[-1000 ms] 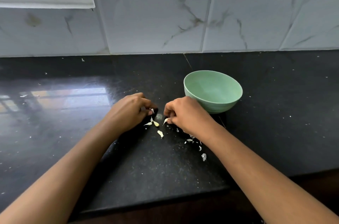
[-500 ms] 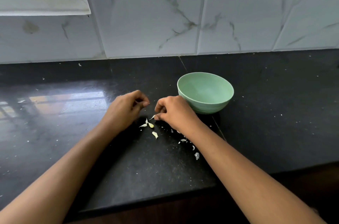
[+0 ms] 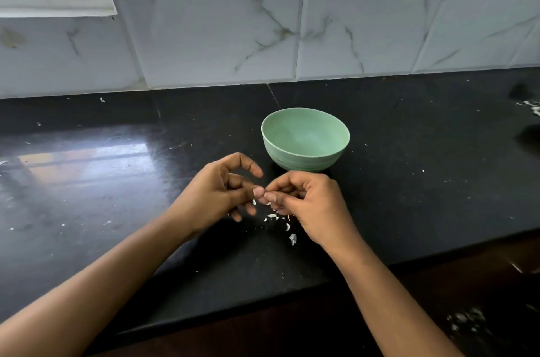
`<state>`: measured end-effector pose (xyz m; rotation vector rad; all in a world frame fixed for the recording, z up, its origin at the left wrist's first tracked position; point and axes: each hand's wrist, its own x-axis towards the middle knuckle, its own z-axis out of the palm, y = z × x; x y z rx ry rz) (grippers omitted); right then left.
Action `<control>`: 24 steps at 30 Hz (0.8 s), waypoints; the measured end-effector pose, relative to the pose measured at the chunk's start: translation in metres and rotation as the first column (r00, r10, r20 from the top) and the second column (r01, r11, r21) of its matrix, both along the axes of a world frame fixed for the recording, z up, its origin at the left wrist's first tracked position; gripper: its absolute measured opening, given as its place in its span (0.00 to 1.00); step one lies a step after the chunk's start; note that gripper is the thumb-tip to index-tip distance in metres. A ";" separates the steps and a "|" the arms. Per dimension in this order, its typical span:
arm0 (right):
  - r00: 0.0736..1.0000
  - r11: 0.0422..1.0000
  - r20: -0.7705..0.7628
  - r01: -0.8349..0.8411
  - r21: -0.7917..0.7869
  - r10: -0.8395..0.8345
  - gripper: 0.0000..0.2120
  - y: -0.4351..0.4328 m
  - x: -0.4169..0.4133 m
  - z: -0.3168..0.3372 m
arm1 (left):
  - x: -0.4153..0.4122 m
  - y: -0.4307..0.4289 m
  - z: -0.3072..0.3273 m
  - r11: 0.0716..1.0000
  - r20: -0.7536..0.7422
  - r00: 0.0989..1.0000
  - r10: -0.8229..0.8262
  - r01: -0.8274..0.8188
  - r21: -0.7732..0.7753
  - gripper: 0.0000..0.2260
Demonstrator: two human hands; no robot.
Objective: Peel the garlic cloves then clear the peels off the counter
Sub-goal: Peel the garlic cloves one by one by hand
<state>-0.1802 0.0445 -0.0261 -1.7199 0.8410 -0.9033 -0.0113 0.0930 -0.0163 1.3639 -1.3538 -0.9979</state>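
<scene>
Garlic peels (image 3: 272,215) lie scattered on the black counter (image 3: 423,196), in front of the green bowl (image 3: 304,163). Above them I see the left hand (image 3: 217,196) and right hand (image 3: 312,204) meet thumb to thumb, fingers curled; whether they grip a clove, I cannot tell.

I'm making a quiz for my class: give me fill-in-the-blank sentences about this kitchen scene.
The bowl is ____ in colour.
Garlic peels lie on a counter that is ____.
The left hand and right hand meet in ____ of the bowl.
Missing: green; black; front.
</scene>
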 end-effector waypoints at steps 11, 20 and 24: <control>0.626 0.745 -0.700 -0.273 -0.609 -0.343 0.03 -0.023 -0.042 0.022 | 0.002 0.003 -0.011 0.938 0.802 0.593 0.066 0.236 -0.252 0.11; 0.661 0.553 -0.588 -0.301 -0.776 -0.466 0.12 -0.026 -0.043 0.001 | 0.001 0.001 -0.016 0.901 0.788 0.608 0.100 0.282 -0.331 0.11; 0.930 0.924 -0.308 0.074 -0.374 -0.199 0.05 -0.018 -0.029 0.011 | -0.002 -0.001 -0.014 0.875 0.721 0.676 0.156 0.244 -0.418 0.14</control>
